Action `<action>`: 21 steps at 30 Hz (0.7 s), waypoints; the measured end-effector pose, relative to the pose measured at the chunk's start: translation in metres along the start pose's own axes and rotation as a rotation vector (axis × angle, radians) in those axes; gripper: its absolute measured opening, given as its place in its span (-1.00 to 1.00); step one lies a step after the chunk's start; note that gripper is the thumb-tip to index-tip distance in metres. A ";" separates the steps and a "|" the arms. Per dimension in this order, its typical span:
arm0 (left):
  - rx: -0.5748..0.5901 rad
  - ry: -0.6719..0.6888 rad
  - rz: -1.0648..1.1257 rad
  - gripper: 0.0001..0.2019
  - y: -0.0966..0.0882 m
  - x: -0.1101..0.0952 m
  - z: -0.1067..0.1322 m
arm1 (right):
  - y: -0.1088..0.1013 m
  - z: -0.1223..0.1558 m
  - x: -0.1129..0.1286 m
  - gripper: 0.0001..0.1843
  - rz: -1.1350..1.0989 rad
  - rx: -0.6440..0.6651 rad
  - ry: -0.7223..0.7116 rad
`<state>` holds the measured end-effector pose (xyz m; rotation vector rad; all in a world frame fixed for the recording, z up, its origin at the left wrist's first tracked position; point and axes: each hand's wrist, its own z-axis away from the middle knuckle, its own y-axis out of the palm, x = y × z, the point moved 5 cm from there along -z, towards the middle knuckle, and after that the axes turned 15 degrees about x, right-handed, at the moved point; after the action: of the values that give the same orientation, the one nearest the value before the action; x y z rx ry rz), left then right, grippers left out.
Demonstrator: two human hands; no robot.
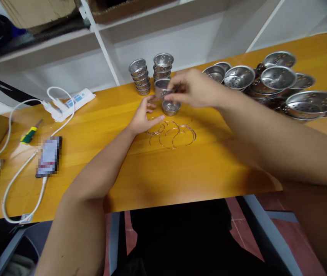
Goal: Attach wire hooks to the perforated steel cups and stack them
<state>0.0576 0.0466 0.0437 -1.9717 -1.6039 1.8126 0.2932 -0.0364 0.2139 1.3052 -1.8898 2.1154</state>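
Note:
My right hand is closed in a pinch on the rim of a small perforated metal cup, slightly smeared by motion. Directly below those fingers, another small metal cup sits on the table. My left hand rests to the left of these cups, thumb stretched out and fingers apart, with nothing in it. Several thin curved wire pieces lie loosely in front of the cups, close to the left thumb.
Two stacks of small perforated cups, a left stack and a right stack, stand behind. Larger perforated bowls are heaped at right. A power strip, a screwdriver and a cabled phone lie on the wooden table.

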 end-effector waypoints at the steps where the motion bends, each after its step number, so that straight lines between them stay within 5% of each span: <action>1: 0.000 0.014 0.007 0.13 0.000 0.001 0.000 | 0.012 -0.002 -0.001 -0.84 0.042 0.026 -0.068; 8: -0.154 0.160 -0.017 0.11 -0.011 0.004 -0.004 | 0.047 -0.005 -0.003 -0.74 0.063 0.138 -0.318; 16: -0.135 0.206 -0.077 0.03 -0.009 -0.008 -0.006 | 0.062 0.005 -0.004 -0.75 0.039 0.133 -0.286; 19: -0.178 0.195 -0.052 0.04 -0.010 0.003 -0.008 | 0.056 0.015 -0.001 -0.69 0.045 -0.037 -0.195; 21: -0.209 0.165 -0.016 0.07 -0.013 0.016 -0.009 | 0.060 0.019 0.002 -0.73 0.062 0.020 -0.174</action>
<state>0.0523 0.0683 0.0432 -2.1187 -1.8138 1.4846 0.2716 -0.0694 0.1649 1.5000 -2.0023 2.1178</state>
